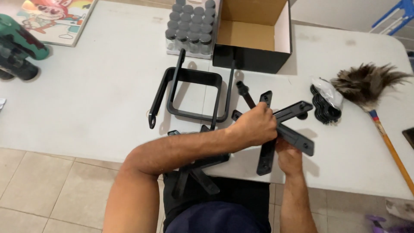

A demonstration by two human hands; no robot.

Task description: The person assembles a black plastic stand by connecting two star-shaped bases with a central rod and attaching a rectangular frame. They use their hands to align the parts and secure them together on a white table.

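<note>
Our left hand point(256, 126) is curled tight over the crossing of black flat brackets point(276, 129), and our right hand point(288, 156) grips them from below — both closed on the bundle at the near edge of the white table point(108, 99). One bar runs nearly straight away from us, another slants up to the right. Just beyond stands a black square frame point(194, 92) — then the open box point(254, 34) and the jars point(189, 23).

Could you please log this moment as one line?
left hand: grips crossed black brackets | right hand: holds them from below | black frame: on white table
</note>
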